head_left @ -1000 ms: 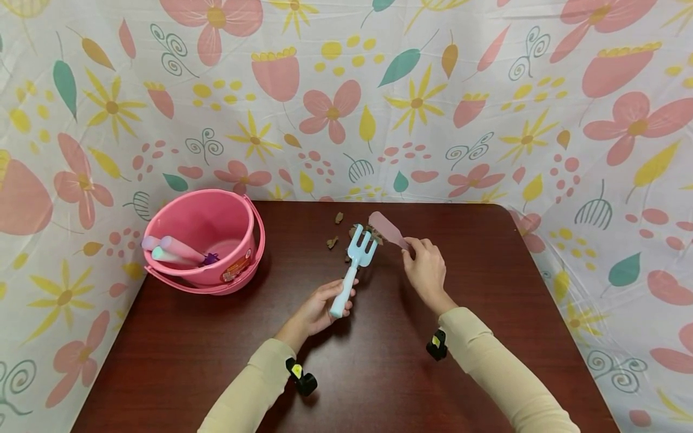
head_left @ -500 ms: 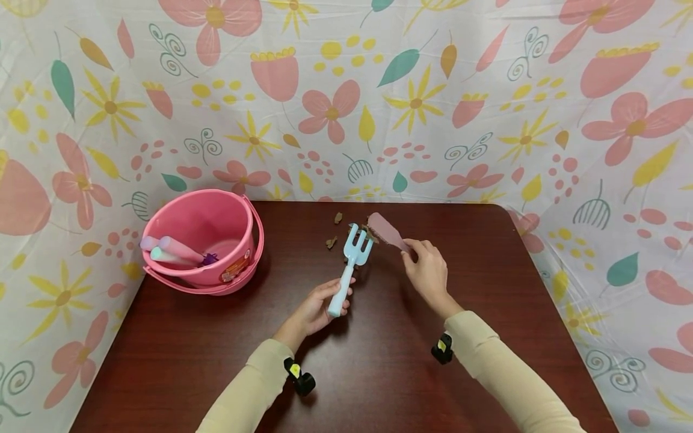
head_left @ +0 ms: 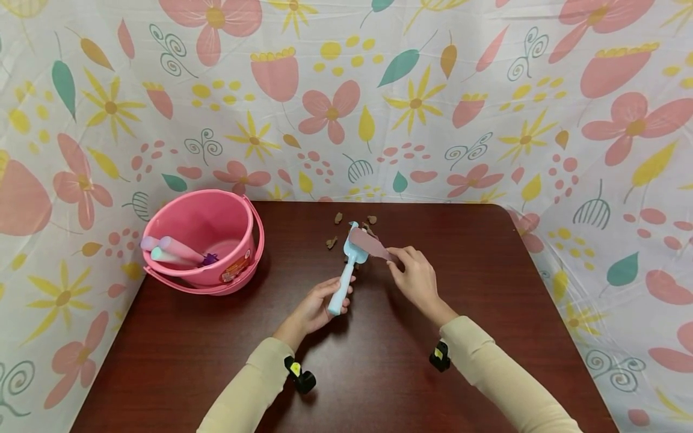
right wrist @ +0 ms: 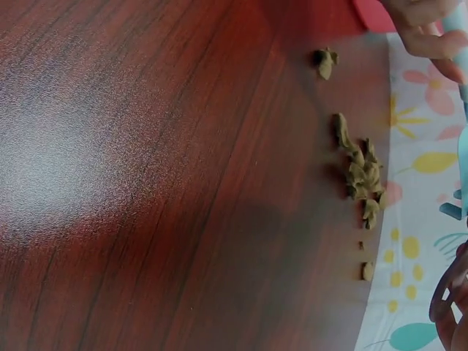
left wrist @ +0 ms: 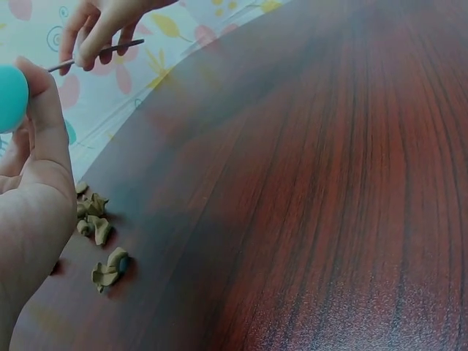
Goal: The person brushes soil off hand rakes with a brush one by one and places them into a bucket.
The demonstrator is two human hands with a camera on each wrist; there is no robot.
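My left hand (head_left: 314,308) grips the handle of a light blue toy garden fork (head_left: 355,255), tines pointing toward the back of the table. My right hand (head_left: 418,278) pinches the end of a flat dull-pink scraper (head_left: 368,242). Its blade overlaps the fork's tines in the head view and hides most of them. Several brown, clay-like crumbs (head_left: 371,220) lie around the fork head. The right wrist view shows these brown crumbs (right wrist: 362,175) in a loose cluster on the table, below both tools. In the left wrist view the scraper (left wrist: 131,45) appears edge-on.
A pink bucket (head_left: 246,255) stands at the table's back left. Lilac and mint tool handles (head_left: 181,249) and a small purple piece (head_left: 210,258) are inside it. A flower-patterned curtain (head_left: 335,162) borders the dark wooden table (head_left: 373,367) behind and at the sides.
The scraper has swung left from beside the fork to over its tines, with my right hand following. The fork has shifted slightly left. A brown crumb shows behind the scraper.
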